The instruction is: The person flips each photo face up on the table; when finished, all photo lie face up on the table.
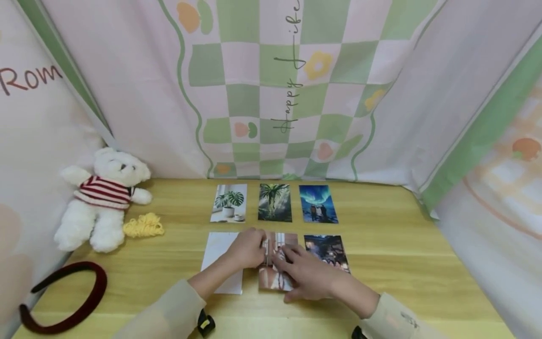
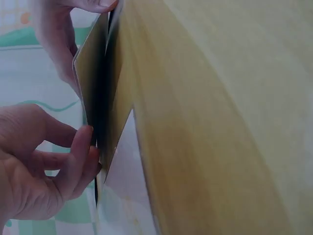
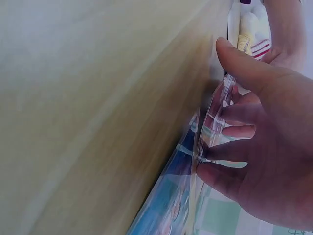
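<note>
In the head view, my left hand (image 1: 250,249) is at the left edge of a glossy photo card (image 1: 270,279) in the middle of the lower row. Its fingers are curled, and the left wrist view shows them pinching the card's edge (image 2: 88,73). My right hand (image 1: 312,274) lies over the card's right side. In the right wrist view its fingers (image 3: 239,152) are spread and touch the card. Part of the card's picture is hidden under both hands. A white card (image 1: 215,266) lies partly beneath my left forearm. A dark photo card (image 1: 325,247) lies beside my right wrist.
An upper row holds a potted-plant photo (image 1: 228,203), a hanging-plant photo (image 1: 275,202) and an aurora photo (image 1: 318,204). On the left are a white teddy bear (image 1: 106,193), yellow yarn (image 1: 144,226) and a dark red headband (image 1: 99,287). Printed curtains (image 1: 279,103) stand behind the wooden table (image 1: 402,254).
</note>
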